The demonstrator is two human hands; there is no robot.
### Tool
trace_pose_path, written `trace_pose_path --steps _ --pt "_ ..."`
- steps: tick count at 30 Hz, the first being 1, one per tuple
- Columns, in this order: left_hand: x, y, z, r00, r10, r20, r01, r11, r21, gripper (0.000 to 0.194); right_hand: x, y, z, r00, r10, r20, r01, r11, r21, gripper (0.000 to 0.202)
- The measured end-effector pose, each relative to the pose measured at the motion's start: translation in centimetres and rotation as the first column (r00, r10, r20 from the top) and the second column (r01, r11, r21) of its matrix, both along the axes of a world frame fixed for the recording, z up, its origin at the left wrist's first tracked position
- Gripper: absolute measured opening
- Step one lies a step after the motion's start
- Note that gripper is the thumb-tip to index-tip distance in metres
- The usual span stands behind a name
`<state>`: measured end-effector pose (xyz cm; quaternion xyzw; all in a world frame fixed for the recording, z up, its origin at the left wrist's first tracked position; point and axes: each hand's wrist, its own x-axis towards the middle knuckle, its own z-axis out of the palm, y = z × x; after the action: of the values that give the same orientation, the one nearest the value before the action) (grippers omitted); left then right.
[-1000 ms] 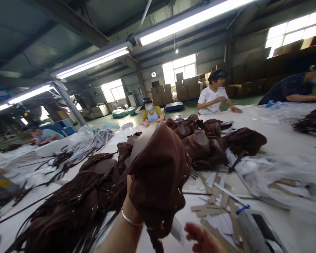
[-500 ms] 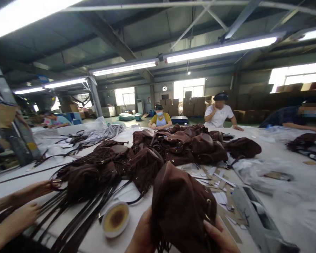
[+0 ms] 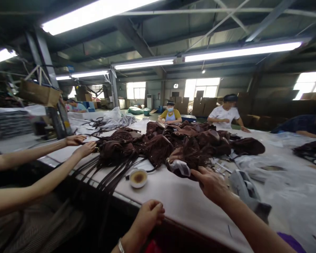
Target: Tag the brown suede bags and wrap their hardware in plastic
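Observation:
My right hand reaches forward over the table, thumb and fingers closed on the edge of a dark brown fringed bag. White lining or stuffing shows at the bag's near opening. This bag lies against a heap of similar brown bags. My left hand is near the table's front edge, fingers curled in, with nothing visible in it. Beyond it stands a small round white dish with a yellowish-brown middle.
At left, a co-worker's two hands touch dark straps beside the heap. A grey tape dispenser, paper scraps and clear plastic bags lie at right. Long straps hang over the front edge. Other people sit across the table.
The brown bag, held in both hands before, has moved forward onto the heap in my right hand. My left hand has let go and drawn back. The view has swung left.

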<state>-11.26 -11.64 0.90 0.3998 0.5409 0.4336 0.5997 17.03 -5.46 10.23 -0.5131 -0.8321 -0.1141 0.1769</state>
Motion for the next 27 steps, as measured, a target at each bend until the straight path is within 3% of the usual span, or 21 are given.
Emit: trace_pose_path --steps 4,7,11,14,17,19,25,27 --pt "0.0 -0.7 -0.3 0.972 -0.025 -0.235 0.061 0.988 0.144 0.020 0.7 -1.4 -6.4 0.999 0.034 -0.007 -0.035 0.986 -0.162 0.044" --pt "0.6 -0.7 -0.8 0.872 0.029 -0.489 0.168 0.920 0.354 0.017 1.6 -3.7 -10.4 0.993 -0.008 -0.119 -0.013 0.985 -0.175 0.036" --pt "3.2 0.5 -0.7 0.701 0.095 -0.707 0.440 0.722 0.533 0.025 1.5 -6.6 -12.6 0.955 -0.001 -0.297 -0.053 0.984 -0.172 0.032" --pt "5.9 1.9 -0.5 0.526 0.139 -0.839 0.634 0.593 0.495 0.041 0.8 -8.1 -13.1 0.924 -0.006 -0.383 -0.083 0.973 -0.215 0.031" --pt "7.4 3.1 -0.8 0.287 0.165 -0.944 0.732 0.598 0.327 0.025 0.4 -9.2 -13.5 0.898 -0.028 -0.439 -0.102 0.958 -0.269 0.030" --pt "7.6 3.4 -1.4 0.178 0.172 -0.969 0.744 0.620 0.247 0.018 0.4 -9.5 -13.6 0.879 -0.051 -0.475 -0.107 0.948 -0.299 0.030" --pt "6.9 3.4 -2.4 0.074 0.205 -0.976 0.639 0.741 0.205 0.017 -0.3 -7.8 -13.0 0.860 -0.062 -0.507 -0.145 0.922 -0.358 0.031" --pt "6.6 3.7 -2.3 0.052 0.170 -0.984 0.641 0.750 0.164 0.018 -1.3 -6.4 -13.0 0.868 -0.025 -0.496 -0.181 0.915 -0.362 0.035"
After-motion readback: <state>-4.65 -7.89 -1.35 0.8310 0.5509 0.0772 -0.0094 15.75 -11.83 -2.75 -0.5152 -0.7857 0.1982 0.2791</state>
